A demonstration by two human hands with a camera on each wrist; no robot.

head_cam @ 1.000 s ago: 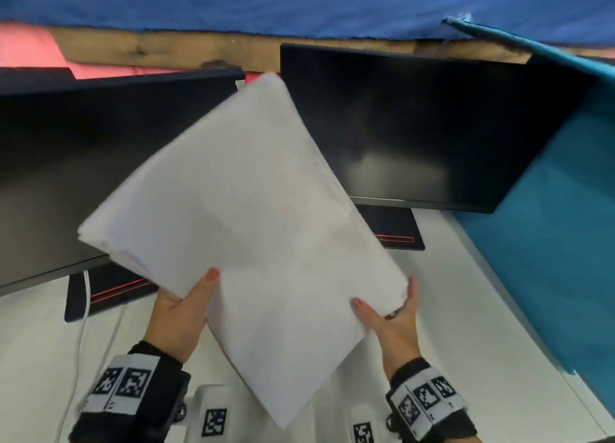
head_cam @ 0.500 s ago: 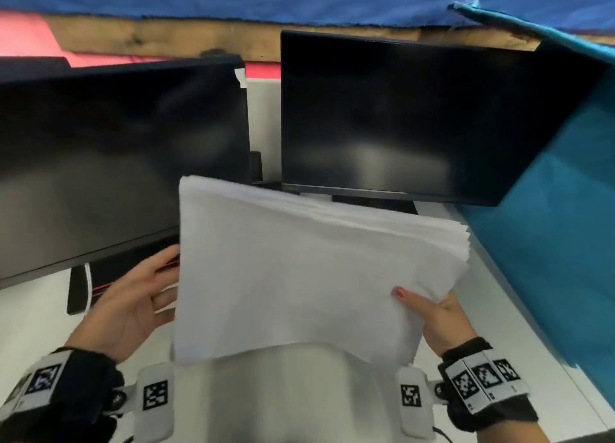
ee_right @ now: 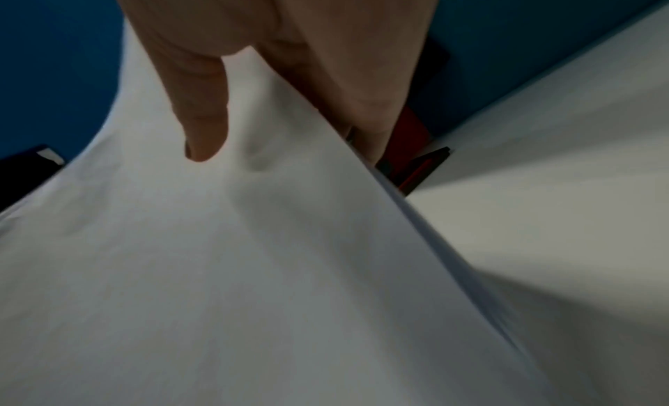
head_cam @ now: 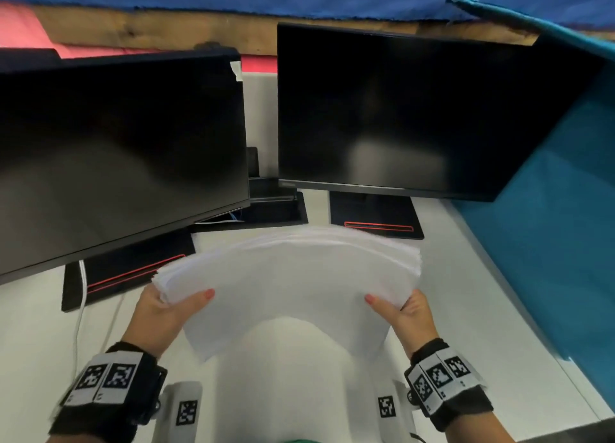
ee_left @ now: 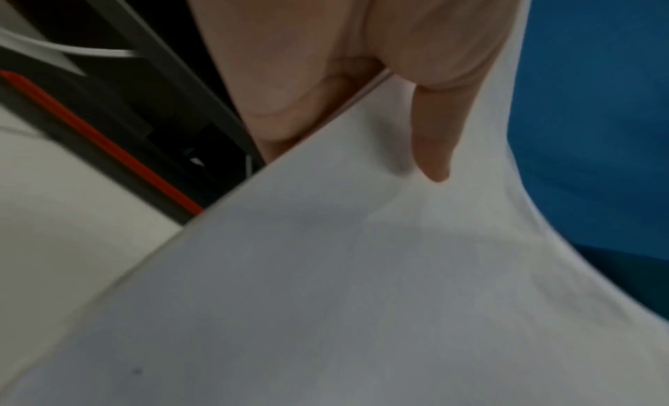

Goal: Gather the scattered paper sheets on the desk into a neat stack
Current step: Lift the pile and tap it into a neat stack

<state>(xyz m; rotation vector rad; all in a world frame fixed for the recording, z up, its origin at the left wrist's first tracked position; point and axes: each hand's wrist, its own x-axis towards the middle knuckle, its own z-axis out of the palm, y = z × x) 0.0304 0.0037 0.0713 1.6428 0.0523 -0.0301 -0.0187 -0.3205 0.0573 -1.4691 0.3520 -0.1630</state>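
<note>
A stack of white paper sheets [head_cam: 289,276] hangs above the white desk [head_cam: 466,293], bowed upward in the middle. My left hand [head_cam: 173,304] pinches its left edge, thumb on top and fingers underneath. On the right edge my right hand [head_cam: 402,306] pinches it the same way. In the left wrist view the thumb [ee_left: 434,143] presses the top of the paper stack [ee_left: 362,283]. The right wrist view shows the other thumb [ee_right: 203,120] on the paper stack [ee_right: 253,269]. The sheet edges are fanned slightly at the right side.
Two dark monitors [head_cam: 116,156] [head_cam: 416,116] stand behind the paper on black bases with red stripes [head_cam: 376,216]. A teal partition [head_cam: 549,243] bounds the desk on the right. A white cable [head_cam: 81,293] runs down at the left.
The stack has turned from a tilted diamond to a level, landscape position and come down lower. My left hand, off the paper half a second ago, now grips its left edge.
</note>
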